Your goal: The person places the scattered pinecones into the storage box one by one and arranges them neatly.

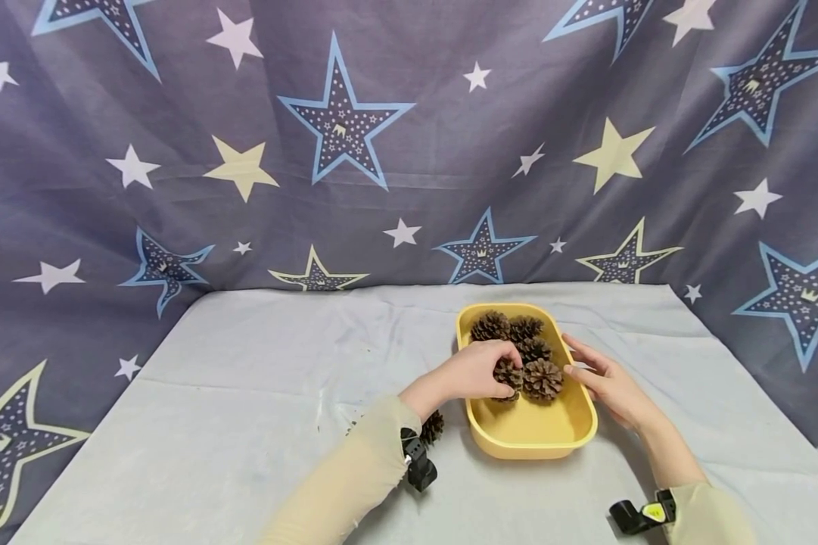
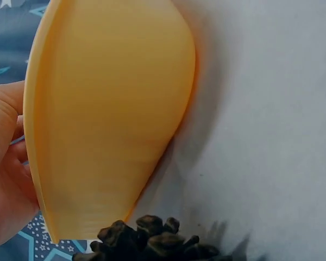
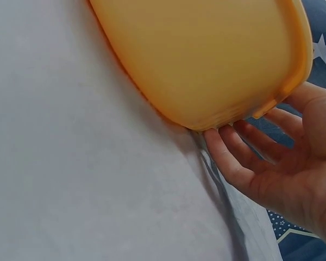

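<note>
In the head view, a yellow plastic bin point(image 1: 531, 439) holds several brown pine cones, among them one pine cone point(image 1: 543, 380) near the middle. My left hand point(image 1: 473, 371) reaches over the near left rim and holds a pine cone point(image 1: 507, 375) between thumb and fingers, inside the bin. My right hand point(image 1: 616, 390) touches the bin's right side with extended fingers, the thumb at the rim. From the right wrist view, its fingers point(image 3: 228, 160) rest against the outer wall. Another pine cone point(image 1: 433, 428) lies on the table, partly hidden by my left wrist.
A pale cloth covers the table point(image 1: 245, 424), with small dark crumbs point(image 1: 354, 424) left of the bin. Behind and beside it hangs a dark curtain point(image 1: 409, 151) patterned with stars. Each wrist wears a black camera mount point(image 1: 418, 462).
</note>
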The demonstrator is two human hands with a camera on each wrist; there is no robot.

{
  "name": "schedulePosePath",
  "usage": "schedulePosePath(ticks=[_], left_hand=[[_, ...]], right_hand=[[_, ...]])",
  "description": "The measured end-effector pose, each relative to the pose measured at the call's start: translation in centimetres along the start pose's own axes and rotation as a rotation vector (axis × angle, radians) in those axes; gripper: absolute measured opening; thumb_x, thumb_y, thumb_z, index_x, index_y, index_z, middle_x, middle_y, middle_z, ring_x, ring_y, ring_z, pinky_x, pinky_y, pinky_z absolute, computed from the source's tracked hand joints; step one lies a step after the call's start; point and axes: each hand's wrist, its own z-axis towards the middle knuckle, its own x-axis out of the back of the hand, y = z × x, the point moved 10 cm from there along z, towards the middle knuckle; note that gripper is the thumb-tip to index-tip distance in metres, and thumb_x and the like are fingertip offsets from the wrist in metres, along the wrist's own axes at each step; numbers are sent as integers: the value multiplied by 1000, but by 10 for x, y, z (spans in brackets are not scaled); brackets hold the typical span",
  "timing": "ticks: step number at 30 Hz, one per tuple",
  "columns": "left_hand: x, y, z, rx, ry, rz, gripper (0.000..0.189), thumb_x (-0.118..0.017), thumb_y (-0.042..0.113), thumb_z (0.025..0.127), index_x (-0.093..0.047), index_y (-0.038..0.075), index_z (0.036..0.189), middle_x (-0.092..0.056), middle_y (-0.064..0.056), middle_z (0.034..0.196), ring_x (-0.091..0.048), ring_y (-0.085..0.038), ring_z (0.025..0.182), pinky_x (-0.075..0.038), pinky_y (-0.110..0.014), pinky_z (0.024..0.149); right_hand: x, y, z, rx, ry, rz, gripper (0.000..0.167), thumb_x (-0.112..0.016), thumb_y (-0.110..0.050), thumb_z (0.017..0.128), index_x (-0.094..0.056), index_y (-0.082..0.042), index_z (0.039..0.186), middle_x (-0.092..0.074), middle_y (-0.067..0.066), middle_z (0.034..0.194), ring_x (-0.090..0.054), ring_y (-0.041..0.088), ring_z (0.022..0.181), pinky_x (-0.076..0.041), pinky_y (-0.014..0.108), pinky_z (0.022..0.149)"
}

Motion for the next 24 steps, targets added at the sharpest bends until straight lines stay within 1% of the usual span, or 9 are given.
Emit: schedulePosePath(ticks=[4,8,15,17,22,24], left_hand=[[-2,0,0,6,-9,14,36,-74,22,73,-58,19,105,-60,6,110,-53,-7,106,-39,-17,94],[-3,0,0,10,-18,41,36,-74,20,74,-58,18,105,-60,5,112,-53,-9,107,-38,-18,95],[-8,2,0,24,-36,157,37,-72,26,75,-56,22,108,-58,6,115,-51,-12,111,-42,-25,93],[-9,2,0,28,-37,176,39,-72,27,75,-56,22,110,-57,6,117,-50,-12,112,-43,-26,93],[-9,1,-1,17,-40,144,44,-73,27,75,-56,20,114,-56,5,120,-49,-11,113,-39,-24,97],[-7,0,-1,11,-44,130,45,-73,26,75,-56,19,116,-56,4,119,-49,-11,114,-38,-22,98]], right_hand=[[1,2,1,-4,4,-4,63,-51,-16,92,-18,-4,144,-39,19,125,-60,6,91,-54,30,73],[2,2,1,-3,6,-9,63,-51,-17,92,-18,-4,144,-40,18,125,-60,5,91,-54,30,73],[0,-1,0,16,2,-5,62,-50,-16,93,-17,-4,144,-38,22,126,-60,5,92,-54,30,74],[-1,-2,0,14,1,-1,62,-50,-15,93,-17,-3,144,-38,22,126,-60,5,93,-54,30,74],[-1,-1,0,2,4,-2,62,-50,-16,93,-17,-4,144,-37,23,127,-59,4,93,-54,30,75],[0,0,0,2,3,0,62,-50,-16,93,-17,-4,144,-38,22,126,-59,4,93,-54,30,75]])
